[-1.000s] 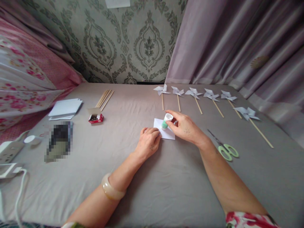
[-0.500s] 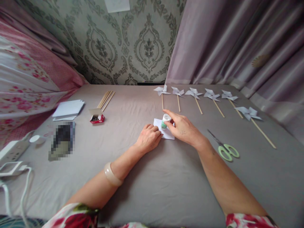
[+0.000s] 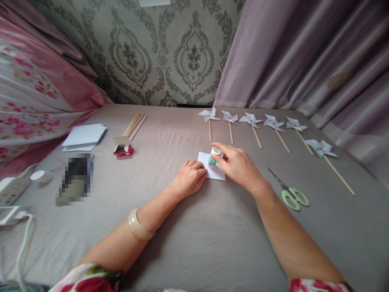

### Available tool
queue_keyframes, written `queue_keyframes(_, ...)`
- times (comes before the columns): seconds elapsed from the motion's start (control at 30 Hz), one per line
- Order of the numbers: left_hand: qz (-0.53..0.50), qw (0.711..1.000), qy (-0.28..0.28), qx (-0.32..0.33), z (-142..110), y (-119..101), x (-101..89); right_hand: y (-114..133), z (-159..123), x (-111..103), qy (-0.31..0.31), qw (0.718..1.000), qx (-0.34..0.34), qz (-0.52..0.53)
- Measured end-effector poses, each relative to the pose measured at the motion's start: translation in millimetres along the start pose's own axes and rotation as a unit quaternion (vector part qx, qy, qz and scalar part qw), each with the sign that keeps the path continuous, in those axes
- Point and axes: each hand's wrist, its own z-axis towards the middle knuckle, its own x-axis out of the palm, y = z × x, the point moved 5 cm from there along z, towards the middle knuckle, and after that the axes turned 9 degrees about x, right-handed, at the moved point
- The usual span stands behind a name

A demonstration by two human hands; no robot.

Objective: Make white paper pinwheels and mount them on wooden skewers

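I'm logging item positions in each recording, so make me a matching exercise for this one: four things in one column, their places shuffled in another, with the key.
Things:
1. glue stick
2. scissors
3. small red box
4. pale bangle

Places:
A. lying to the right of the right forearm
B. worn on the left forearm
C. gripped in the right hand
D. just in front of the wooden sticks

Pairs: 1-C, 2-A, 3-D, 4-B

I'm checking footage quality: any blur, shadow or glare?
Head view: pixel blocks obscure a dark object at left; head view: soft shadow on the grey cloth beside the left forearm; head view: no strong glare on the green-and-white cylindrical tube.
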Motion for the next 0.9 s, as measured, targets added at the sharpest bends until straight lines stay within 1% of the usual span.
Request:
queue_keyframes(0.17,0.006,1.000,0.007,0.000,0.2,-0.2,-0.5,-1.4,1.5,-1.8,-0.025,0.999,0.021,-0.021)
queue_keyframes(0.4,0.010,1.000,-0.001,0.000,-0.3,0.0,-0.2,-5.6,2.6,0.0,-0.061,0.997,0.038,-0.017)
queue_keyframes(0.73,0.015,1.000,-0.003,0.005,-0.9,0.5,1.3,-7.0,1.9,-2.5,0.003,0.999,-0.040,0.021)
queue_keyframes(0.8,0.014,1.000,-0.002,0.003,-0.8,0.6,1.5,-4.8,1.2,-1.1,0.005,0.998,-0.050,0.032)
queue_keyframes(0.9,0.016,1.000,0.004,-0.005,-0.3,0.9,1.4,-2.6,1.4,4.4,-0.008,0.998,-0.044,0.038)
